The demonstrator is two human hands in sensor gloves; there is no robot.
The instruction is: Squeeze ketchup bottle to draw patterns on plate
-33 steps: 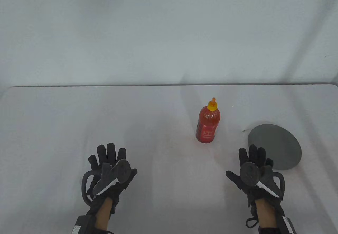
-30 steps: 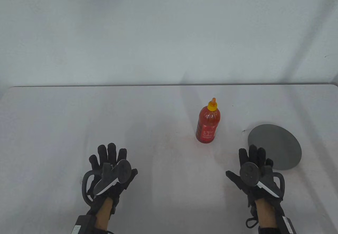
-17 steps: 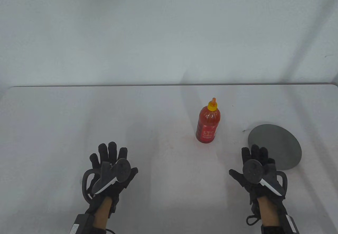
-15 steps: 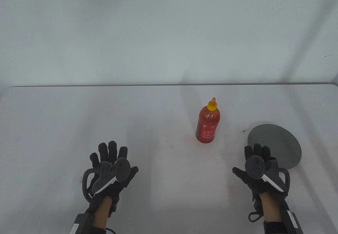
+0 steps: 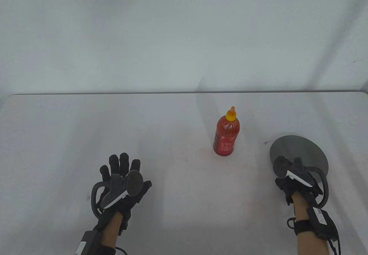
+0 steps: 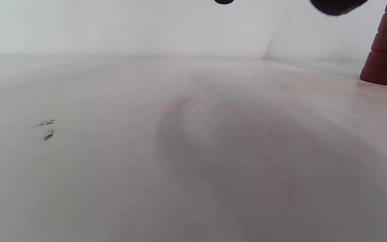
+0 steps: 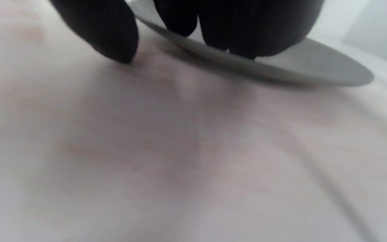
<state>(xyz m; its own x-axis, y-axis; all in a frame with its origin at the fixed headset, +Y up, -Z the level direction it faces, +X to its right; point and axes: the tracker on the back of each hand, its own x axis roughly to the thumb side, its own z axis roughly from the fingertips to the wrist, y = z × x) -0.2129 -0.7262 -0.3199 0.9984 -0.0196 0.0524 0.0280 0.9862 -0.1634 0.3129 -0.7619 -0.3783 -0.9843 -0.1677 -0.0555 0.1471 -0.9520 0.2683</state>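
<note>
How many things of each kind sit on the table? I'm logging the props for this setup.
Red plastic ketchup bottle with a yellow nozzle cap: 1
Round flat grey plate: 1
Total: 2

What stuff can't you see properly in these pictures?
- Right hand fingers: in the table view the tracker covers them; the right wrist view is too blurred to show if they grip the plate.
- Bottle label: too small to read in the table view; the left wrist view's edge cuts the bottle off.
- Left hand: only two fingertips show in its wrist view.
- Bottle cap: whether it is open is too small to tell.
</note>
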